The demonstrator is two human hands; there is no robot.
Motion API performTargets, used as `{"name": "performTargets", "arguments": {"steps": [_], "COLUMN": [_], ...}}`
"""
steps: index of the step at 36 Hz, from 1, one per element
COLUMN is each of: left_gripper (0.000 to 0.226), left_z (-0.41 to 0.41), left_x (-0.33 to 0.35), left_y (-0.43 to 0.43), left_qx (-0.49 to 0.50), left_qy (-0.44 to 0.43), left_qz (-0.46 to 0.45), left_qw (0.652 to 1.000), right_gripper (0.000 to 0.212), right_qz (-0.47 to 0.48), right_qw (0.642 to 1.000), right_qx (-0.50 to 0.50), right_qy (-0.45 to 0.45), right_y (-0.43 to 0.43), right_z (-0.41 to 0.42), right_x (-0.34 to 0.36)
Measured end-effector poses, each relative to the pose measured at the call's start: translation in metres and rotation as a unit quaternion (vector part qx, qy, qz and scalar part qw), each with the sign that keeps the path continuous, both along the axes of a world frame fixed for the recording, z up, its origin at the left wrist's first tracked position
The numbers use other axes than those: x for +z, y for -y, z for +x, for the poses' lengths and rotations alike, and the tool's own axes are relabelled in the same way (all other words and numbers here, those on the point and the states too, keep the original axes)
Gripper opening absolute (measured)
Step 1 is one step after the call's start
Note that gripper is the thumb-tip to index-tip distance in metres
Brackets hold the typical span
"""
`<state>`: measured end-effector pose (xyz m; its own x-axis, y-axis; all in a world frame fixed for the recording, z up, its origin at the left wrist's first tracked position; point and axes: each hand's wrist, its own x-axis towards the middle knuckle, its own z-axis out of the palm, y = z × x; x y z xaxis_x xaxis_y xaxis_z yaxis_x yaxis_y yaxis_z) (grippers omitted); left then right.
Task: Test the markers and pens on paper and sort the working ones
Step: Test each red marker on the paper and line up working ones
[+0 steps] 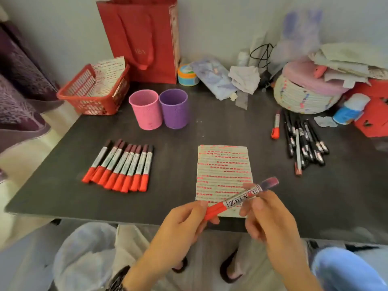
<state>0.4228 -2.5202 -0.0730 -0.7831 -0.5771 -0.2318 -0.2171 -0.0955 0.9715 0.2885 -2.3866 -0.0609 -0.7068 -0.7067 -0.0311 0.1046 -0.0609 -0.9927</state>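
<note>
Both hands hold one red marker [241, 198] above the near edge of the tabletop [184, 139]. The left hand [184, 221] grips its red cap end between thumb and fingers; the right hand [266, 215] pinches the labelled barrel nearer the dark end. The marker slants up to the right, over the lower part of the paper [224, 175], which lies flat and is covered in rows of red marks.

To the left, a row of red markers [120, 168] lies side by side, touching, red caps toward the person. Behind them stand a pink cup [146, 110] and a purple cup [173, 109], just beside each other. At the right lies a loose pile of black pens [304, 141], with a single red marker [276, 127] just left of it. A red basket [94, 91] sits at the far left corner.
</note>
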Motion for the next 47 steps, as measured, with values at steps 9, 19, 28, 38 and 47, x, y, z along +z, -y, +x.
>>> {"name": "performTargets", "arguments": {"steps": [9, 19, 28, 38, 47], "left_gripper": [0.057, 0.063, 0.056, 0.053, 0.046], "left_z": [0.028, 0.021, 0.018, 0.015, 0.018], "left_x": [-0.038, -0.063, -0.069, -0.054, -0.034], "left_y": [-0.041, -0.081, -0.091, -0.091, -0.086], "left_qx": [-0.055, -0.014, 0.060, -0.062, -0.108], "left_qy": [0.114, 0.228, 0.182, 0.106, 0.129], "left_qz": [0.047, -0.228, -0.389, -0.437, -0.369], "left_qw": [0.991, 0.946, 0.901, 0.891, 0.914], "right_gripper": [0.024, 0.031, 0.056, 0.050, 0.048], "right_qz": [0.103, -0.051, -0.092, -0.116, -0.137], "right_qw": [0.988, 0.888, 0.824, 0.893, 0.897], "right_qx": [-0.108, -0.222, -0.270, -0.125, -0.075], "right_qy": [0.042, 0.399, 0.489, 0.417, 0.414], "right_y": [-0.018, -0.022, -0.008, -0.023, -0.030], "right_z": [0.072, 0.089, 0.075, 0.053, 0.053], "right_x": [-0.040, -0.059, -0.047, -0.029, -0.019]}}
